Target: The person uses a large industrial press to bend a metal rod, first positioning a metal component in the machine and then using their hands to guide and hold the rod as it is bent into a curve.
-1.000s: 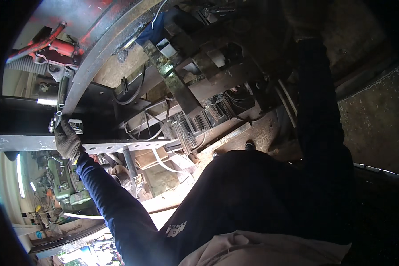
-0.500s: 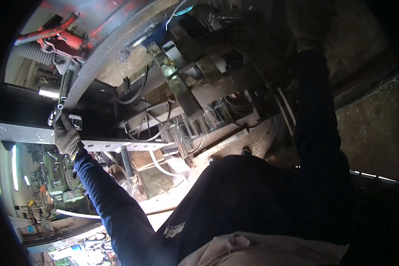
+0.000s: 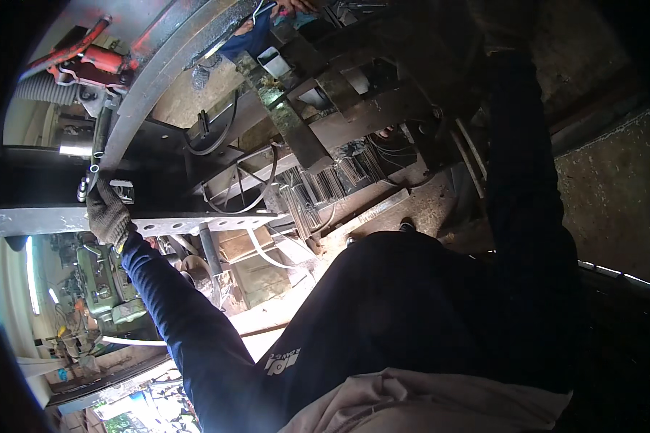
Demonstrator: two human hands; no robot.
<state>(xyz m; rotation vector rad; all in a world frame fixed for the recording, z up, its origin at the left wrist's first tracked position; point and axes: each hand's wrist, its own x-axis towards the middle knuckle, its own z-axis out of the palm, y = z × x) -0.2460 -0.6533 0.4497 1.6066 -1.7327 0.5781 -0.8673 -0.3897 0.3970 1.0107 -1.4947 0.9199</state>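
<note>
nearest the camera lies the person's own body, a pale beige cloth at the waist and dark navy trousers filling the middle. from there a navy sleeve runs out to the left and ends in the left hand, in a grey knitted work glove, its fingers curled narrowly about the end of a flat grey metal bar with a row of holes that stretches right from it. just above the glove hangs a small steel shackle on a thin rod. the right arm reaches up the right side; its hand is lost in shadow near the top, and i cannot tell how it is set. farther off are a dark curved steel frame rail, a greenish angled bracket, black hoses and, far left, a red metal fitting.
</note>
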